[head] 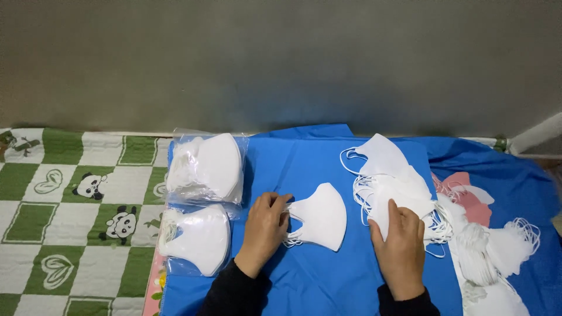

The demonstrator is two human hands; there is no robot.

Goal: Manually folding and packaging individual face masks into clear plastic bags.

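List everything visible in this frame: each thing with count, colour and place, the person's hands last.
Small mask stack: one, white, centre of the blue sheet, at the left fingertips.
Loose mask pile: one spread pile, count unclear, white with ear loops, right of centre, under the right hand.
More masks: heap, white, far right.
Bagged masks: two clear bags, white, left edge of sheet; upper, lower.
Blue sheet: one, under the masks.
Quilt: one, green and white checks with pandas, left.
Wall: grey, behind.
Left hand: touching small stack.
Right hand: flat on loose pile.
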